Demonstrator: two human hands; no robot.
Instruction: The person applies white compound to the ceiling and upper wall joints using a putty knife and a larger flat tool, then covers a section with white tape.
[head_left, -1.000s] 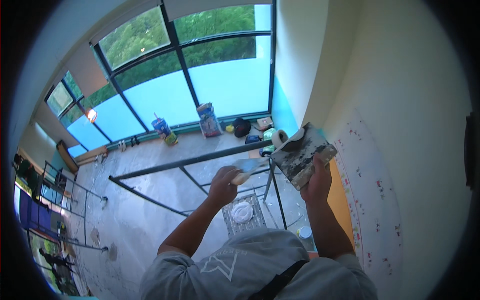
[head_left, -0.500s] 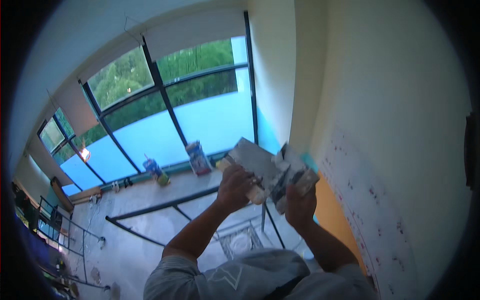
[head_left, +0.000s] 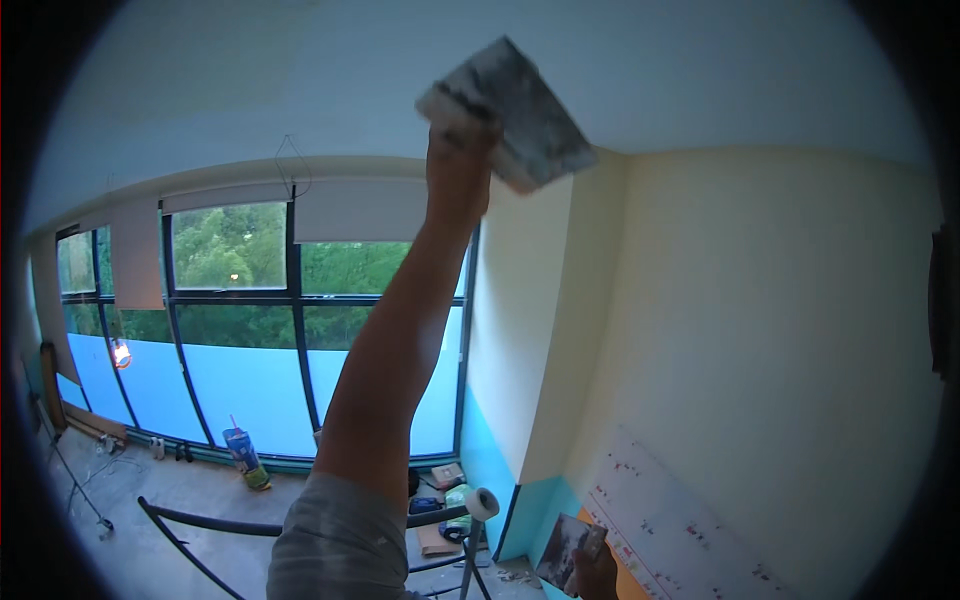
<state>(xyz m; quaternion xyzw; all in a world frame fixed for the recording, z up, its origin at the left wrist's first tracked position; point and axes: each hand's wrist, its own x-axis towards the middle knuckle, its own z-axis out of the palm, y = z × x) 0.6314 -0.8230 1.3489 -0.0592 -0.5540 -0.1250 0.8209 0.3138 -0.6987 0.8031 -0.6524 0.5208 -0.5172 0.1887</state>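
Observation:
My left arm reaches up to the ceiling [head_left: 700, 90]. My left hand [head_left: 462, 165] is closed around a flat plastering trowel [head_left: 540, 115], whose rectangular grey blade is streaked with pale filler. The blade lies close under the ceiling; whether it touches I cannot tell. Low on the right, my right hand [head_left: 597, 575] is partly cut off by the lower edge. Its fingers grip a wide putty knife [head_left: 562, 545] with a smeared blade, held in front of the blue and orange lower part of the wall.
Dark metal bars [head_left: 215, 520] of a frame stand below me, with a white round piece [head_left: 483, 503] on one. A blue bag [head_left: 245, 458] leans by the windows [head_left: 230, 330]. A flower-patterned sheet [head_left: 680, 530] covers the lower right wall. Assorted items lie near the column [head_left: 525, 330].
My hands have parted from in front of me. The left has gone up to the ceiling with the trowel; the right has dropped with the putty knife. The view has tilted upward.

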